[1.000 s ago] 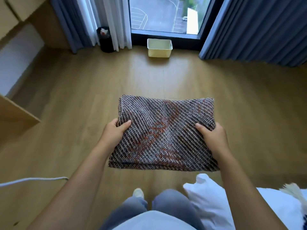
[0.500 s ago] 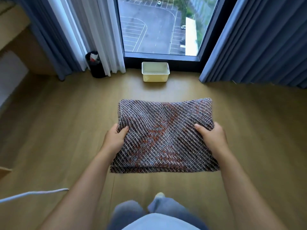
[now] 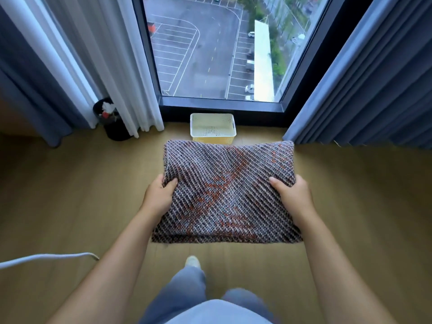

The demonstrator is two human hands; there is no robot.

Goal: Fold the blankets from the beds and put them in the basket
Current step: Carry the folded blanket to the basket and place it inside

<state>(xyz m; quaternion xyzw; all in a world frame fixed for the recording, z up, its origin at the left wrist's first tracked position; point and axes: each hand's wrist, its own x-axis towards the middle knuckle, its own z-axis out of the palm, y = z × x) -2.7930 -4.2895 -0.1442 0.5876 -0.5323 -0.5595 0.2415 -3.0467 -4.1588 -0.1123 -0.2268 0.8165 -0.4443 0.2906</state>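
head view, going left to right: one white cable (image 3: 46, 257) trails over the wooden floor (image 3: 70, 195) at the far left. behind it hang a dark blue curtain (image 3: 23, 78) and a white sheer curtain (image 3: 98, 54), with one black bin (image 3: 113, 125) tucked at their foot, some crumpled rubbish in it.

left hand (image 3: 159, 195) grips the left edge of the blanket (image 3: 229, 192), thumb lying on top, the rest of the fingers tucked underneath where i can't see them. just one blanket here, folded into a thick rectangle and held flat in the air above the floor, out in front of the person. it's a chunky knit with diagonal ribs, dark brown and grey-white mixed, with rusty orange patches running through the middle and the far right corner. the near edge shows stacked layers.

just past its far edge sits one cream plastic basket (image 3: 211, 126) on the floor, right up against the bottom of the window (image 3: 210, 54). its walls and bottom are full of little holes, and the blanket covers part of its near wall from this angle.

right hand (image 3: 292, 197) pinches the right edge the same way, thumb on top. one more blue curtain (image 3: 374, 78) hangs on the right. down at the bottom are blue jeans (image 3: 187, 291) and one light shoe (image 3: 192, 261).
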